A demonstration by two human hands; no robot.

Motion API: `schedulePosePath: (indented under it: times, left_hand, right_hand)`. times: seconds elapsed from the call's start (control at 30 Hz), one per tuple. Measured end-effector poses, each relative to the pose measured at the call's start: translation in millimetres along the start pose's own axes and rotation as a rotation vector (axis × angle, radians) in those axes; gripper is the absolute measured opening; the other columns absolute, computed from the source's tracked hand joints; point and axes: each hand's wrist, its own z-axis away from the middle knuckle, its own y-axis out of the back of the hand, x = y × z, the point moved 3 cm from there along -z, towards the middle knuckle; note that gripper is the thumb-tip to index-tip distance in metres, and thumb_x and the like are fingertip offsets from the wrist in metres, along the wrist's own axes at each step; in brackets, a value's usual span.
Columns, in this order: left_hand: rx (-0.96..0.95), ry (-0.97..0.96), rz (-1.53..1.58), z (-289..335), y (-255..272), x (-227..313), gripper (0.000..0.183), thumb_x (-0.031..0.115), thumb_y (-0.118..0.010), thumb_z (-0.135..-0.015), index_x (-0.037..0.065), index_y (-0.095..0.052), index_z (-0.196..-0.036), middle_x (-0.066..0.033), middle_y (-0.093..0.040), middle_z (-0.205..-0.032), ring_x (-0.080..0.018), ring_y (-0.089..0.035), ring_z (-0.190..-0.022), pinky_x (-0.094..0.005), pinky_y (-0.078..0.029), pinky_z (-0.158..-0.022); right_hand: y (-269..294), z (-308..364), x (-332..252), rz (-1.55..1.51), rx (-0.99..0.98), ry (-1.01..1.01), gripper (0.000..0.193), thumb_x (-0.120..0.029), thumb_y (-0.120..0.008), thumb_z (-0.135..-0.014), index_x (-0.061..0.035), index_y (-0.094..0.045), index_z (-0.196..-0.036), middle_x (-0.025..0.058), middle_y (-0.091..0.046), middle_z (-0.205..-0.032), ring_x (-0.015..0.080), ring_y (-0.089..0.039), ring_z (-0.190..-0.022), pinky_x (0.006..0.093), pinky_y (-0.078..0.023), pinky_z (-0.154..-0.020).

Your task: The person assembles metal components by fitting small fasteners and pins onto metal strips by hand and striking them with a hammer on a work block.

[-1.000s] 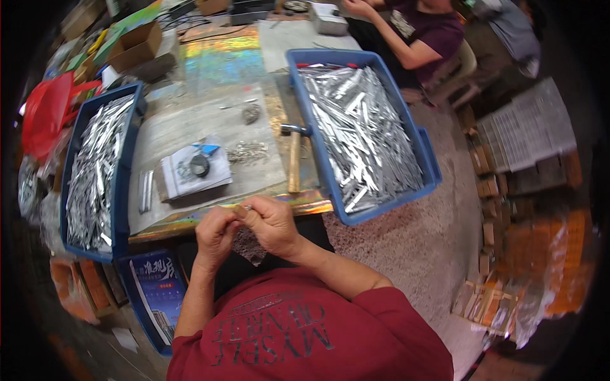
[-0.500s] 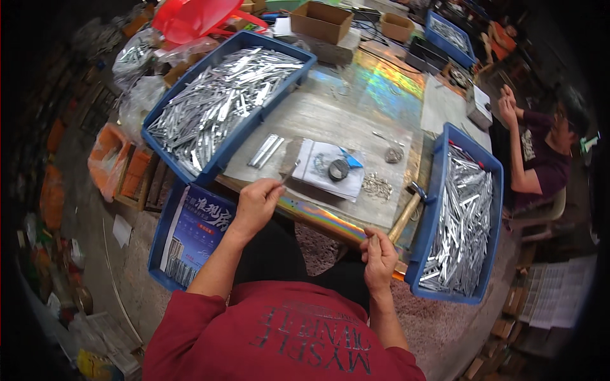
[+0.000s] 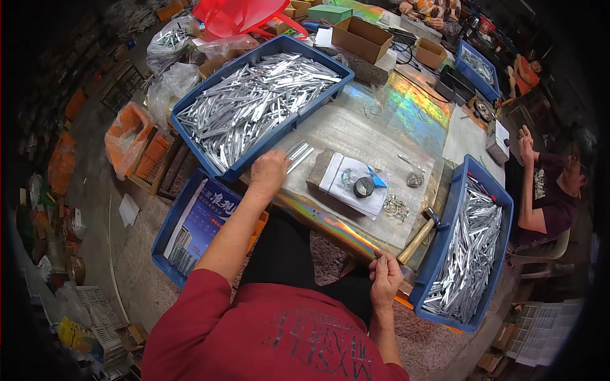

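Note:
My left hand [image 3: 269, 171] is over the table's near left edge, fingers curled, at the near end of a few flat silver metal strips [image 3: 299, 155]. Whatever it holds, if anything, is hidden. My right hand [image 3: 386, 279] is off the table's front edge with thumb and fingers pinched together; I cannot make out anything between them. Between the hands a white paper pad [image 3: 343, 184] lies on a block, carrying a small round black container [image 3: 364, 187] and a blue scrap [image 3: 379, 178]. Beside it is a pile of small metal pieces [image 3: 396, 208].
A blue bin [image 3: 348, 76] heaped with metal strips stands at the left, another blue bin [image 3: 506, 235] at the right. A hammer [image 3: 417, 240] rests against the right bin. A lower blue bin [image 3: 164, 235] holds a printed sheet. A co-worker [image 3: 553, 197] sits at the right.
My left hand has moved from beside the paper pad leftward to the loose strips. My right hand stays pinched near the front edge. The whole view has shifted slightly.

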Motion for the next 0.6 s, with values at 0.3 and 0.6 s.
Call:
schedulePosePath:
  times: [0.3,0.6]
  left_hand:
    - [0.019,0.023,-0.046,2.5,11.3,5.0,0.015,0.017,-0.060,-0.069,0.004,-0.052,-0.070,-0.0125,-0.053,-0.068,-0.0299,-0.054,-0.065,-0.0376,-0.044,-0.058]
    - [0.206,0.014,0.108,-17.6,70.4,-14.9,0.009,0.012,-0.055,-0.071,0.003,-0.055,-0.072,-0.0129,-0.055,-0.070,-0.0294,-0.054,-0.067,-0.0379,-0.043,-0.060]
  right_hand:
    - [-2.9,-0.6,4.4,-0.020,-0.004,-0.021,0.022,-0.018,-0.045,-0.086,0.0009,-0.053,-0.093,0.0001,-0.048,-0.061,0.0023,-0.037,-0.046,0.0137,-0.028,-0.041]
    - [1.9,0.3,8.4,-0.061,0.012,-0.044,0.020,-0.016,-0.043,-0.086,0.0010,-0.053,-0.092,0.0005,-0.047,-0.062,0.0023,-0.037,-0.049,0.0145,-0.029,-0.044]
